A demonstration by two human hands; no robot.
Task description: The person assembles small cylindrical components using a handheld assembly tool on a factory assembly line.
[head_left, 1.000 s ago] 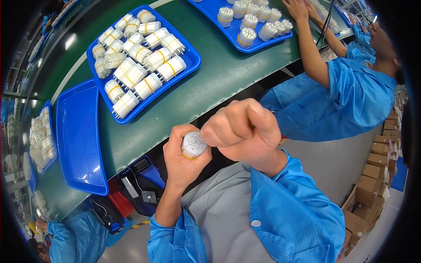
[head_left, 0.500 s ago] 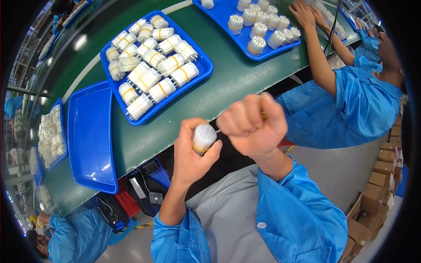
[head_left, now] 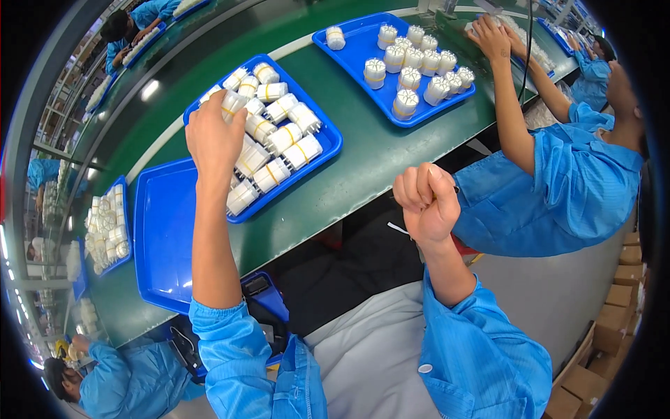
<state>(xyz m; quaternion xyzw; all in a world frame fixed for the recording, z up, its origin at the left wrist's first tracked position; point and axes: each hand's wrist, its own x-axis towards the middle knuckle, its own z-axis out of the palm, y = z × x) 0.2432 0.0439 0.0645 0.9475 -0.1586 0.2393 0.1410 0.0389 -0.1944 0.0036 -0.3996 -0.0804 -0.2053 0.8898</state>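
Observation:
Over the full blue tray [head_left: 333, 143], my left hand [head_left: 213, 136] closes its fingers round a white cylindrical part [head_left: 234, 105] with a yellow band. More such banded parts [head_left: 284, 138] lie on their sides in that tray, some with thin prongs at one end. The hand and wrist cover the tray's left part. Beyond the table's front edge, my right hand [head_left: 429, 202] is raised in a fist round a slim tool [head_left: 398, 228]. Only a thin pale end and a dark bit of the tool show, so its kind is unclear.
Left of the full tray is another blue tray [head_left: 157, 241], partly behind my forearm. A third blue tray [head_left: 342, 42] at the far side carries upright white parts [head_left: 412, 59]. A co-worker in blue [head_left: 558, 167] works at the right. Cardboard boxes [head_left: 614, 318] stand on the floor.
My left hand has carried the white part from in front of me up to the full tray. My right hand, still round the tool, has drawn away to the right and slightly down.

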